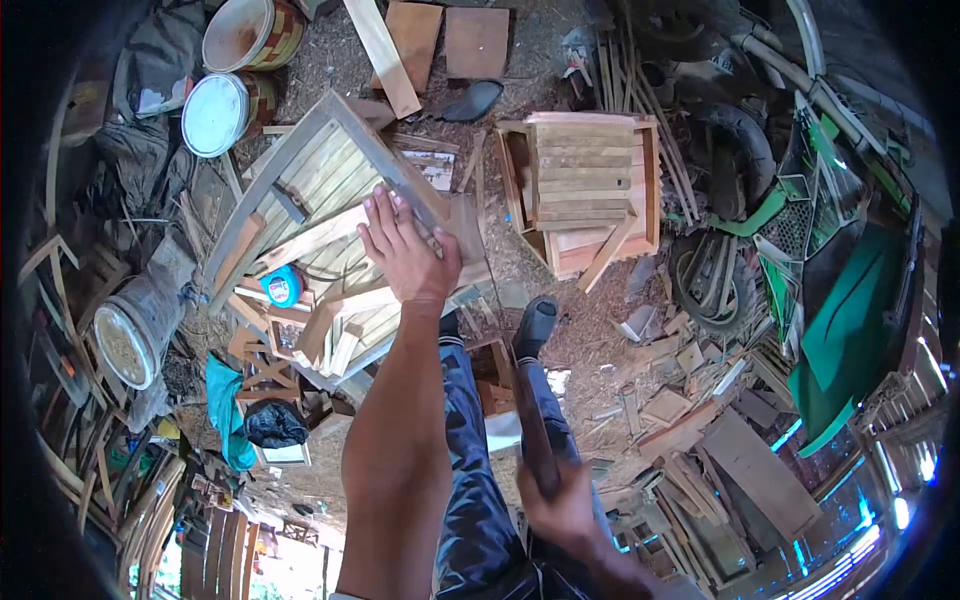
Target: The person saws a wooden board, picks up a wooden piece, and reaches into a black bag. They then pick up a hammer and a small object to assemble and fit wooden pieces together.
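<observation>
- Hides the far end of a pale wood strip (318, 234) beneath the left hand (410, 250); cannot tell exactly where it ends.
- Covers the near right part of the table (378, 150) with the left forearm (398, 430).
- Blurs and darkens around the right hand (562, 508), with separate fingers hard to make out.
- Shows a long dark tool (532, 425) edge-on against the trousers (463, 470); cannot tell its kind, nor quite where its upper tip stops.
- Cuts off both arms at the bottom of the view; loses the outer corners in lens shadow.
- Stretches the left arm nearly straight forward over the table, palm down.
- Keeps the right arm lower and nearer the body, coming in from the bottom right, well apart from the left hand.
- Lays the left hand flat and unclenched, fingers slightly spread and thumb out to the right, bearing on the strip near the table's right edge; cannot tell whether the thumb touches that edge.
- Closes the right hand round the lower end of the tool, pointing it forward between the legs.
- Lies slantwise across the slatted top, in the strip's case, from near the left edge toward the right edge, just beyond a blue tub (283, 287).
</observation>
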